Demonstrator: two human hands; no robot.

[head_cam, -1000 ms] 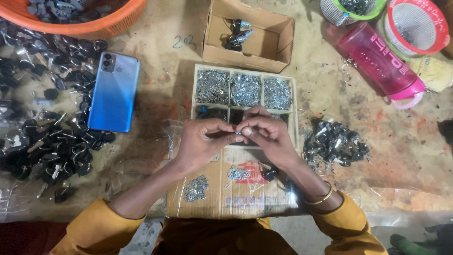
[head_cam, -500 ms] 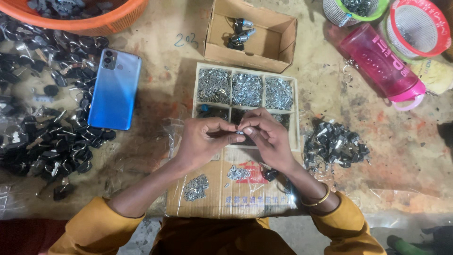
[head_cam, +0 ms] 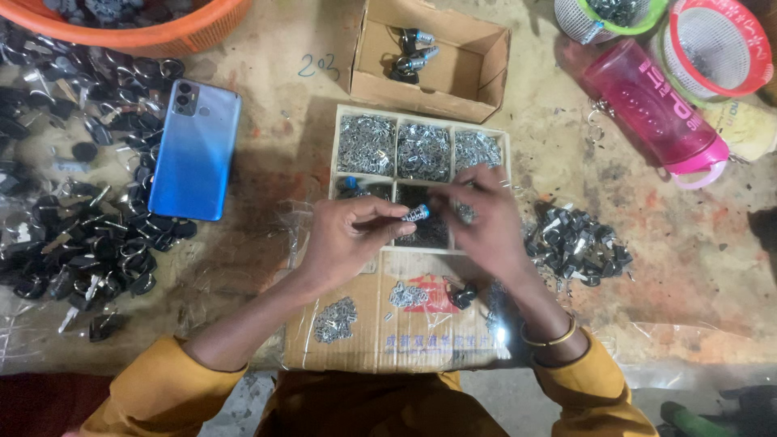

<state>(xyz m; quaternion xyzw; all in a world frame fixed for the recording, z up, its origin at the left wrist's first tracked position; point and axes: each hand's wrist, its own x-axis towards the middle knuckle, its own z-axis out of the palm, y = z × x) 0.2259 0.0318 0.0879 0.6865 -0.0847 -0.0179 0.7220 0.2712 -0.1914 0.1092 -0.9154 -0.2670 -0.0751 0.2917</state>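
Note:
My left hand [head_cam: 350,239] pinches a small silver lock cylinder with a blue end [head_cam: 417,214] over the wooden compartment tray [head_cam: 421,113]. The tray's back row holds small silver metal parts; its front cells hold darker parts. My right hand [head_cam: 477,218], blurred by motion, hovers over the tray's front right cell with fingers curled; whether it holds a part I cannot tell. A flat cardboard sheet [head_cam: 368,324] lies under my wrists with little heaps of silver parts [head_cam: 334,318] and a black piece [head_cam: 463,296] on it.
A blue phone [head_cam: 194,150] lies left among several black keys [head_cam: 89,243]. An open cardboard box [head_cam: 429,53] with a few cylinders stands behind the tray. A pile of lock parts [head_cam: 576,241] sits right; a pink bottle [head_cam: 657,113], mesh baskets [head_cam: 712,44] and an orange basin [head_cam: 154,32] ring the back.
My right hand has drawn back from the cylinder toward the tray's right cells. The left hand still holds the cylinder in about the same place.

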